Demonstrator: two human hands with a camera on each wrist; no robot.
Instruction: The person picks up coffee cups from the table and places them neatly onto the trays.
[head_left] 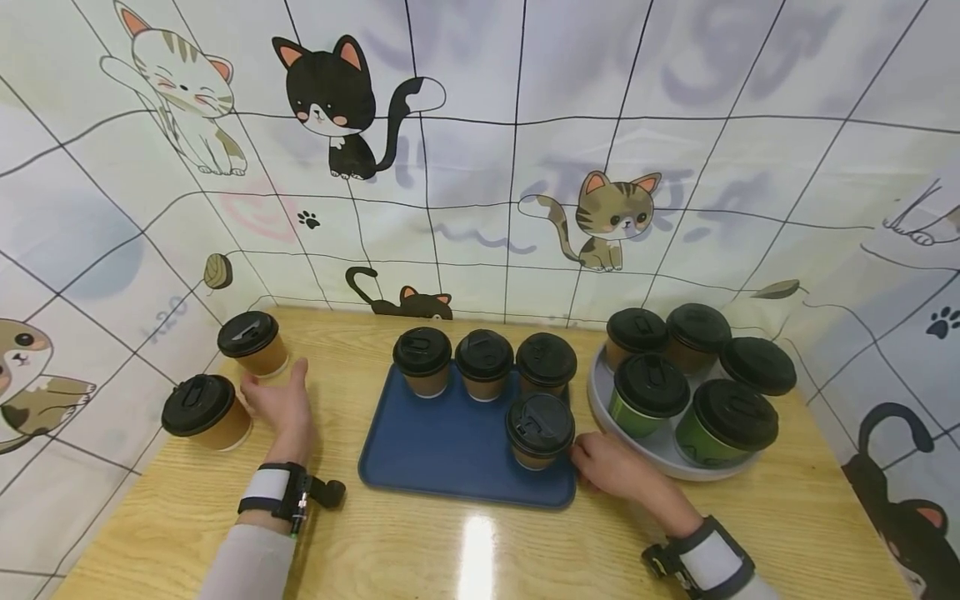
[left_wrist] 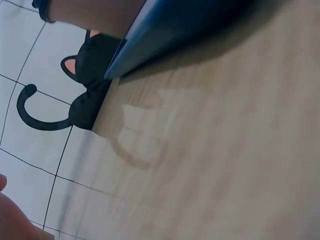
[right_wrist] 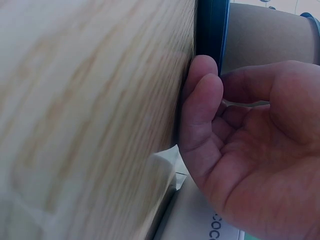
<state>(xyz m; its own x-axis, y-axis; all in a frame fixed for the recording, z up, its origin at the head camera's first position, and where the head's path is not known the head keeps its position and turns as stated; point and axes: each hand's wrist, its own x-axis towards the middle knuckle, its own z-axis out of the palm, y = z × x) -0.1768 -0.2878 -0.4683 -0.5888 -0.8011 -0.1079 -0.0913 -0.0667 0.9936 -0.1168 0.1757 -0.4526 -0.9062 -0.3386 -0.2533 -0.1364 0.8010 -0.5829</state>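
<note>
On the table's left side, my left hand is beside a brown paper cup with a black lid, its thumb and fingers spread apart. Whether the fingertips touch that cup is hard to see. A second brown cup stands nearer to me, left of the hand. In the middle lies a blue tray bearing several black-lidded brown cups; one cup stands at its front right. My right hand pinches the tray's right edge near that cup. The right wrist view shows the curled fingers at the tray rim.
Right of the blue tray, close to my right hand, a round light-grey tray carries several lidded cups, among them a green cup. A cat-print cloth hangs behind the wooden table.
</note>
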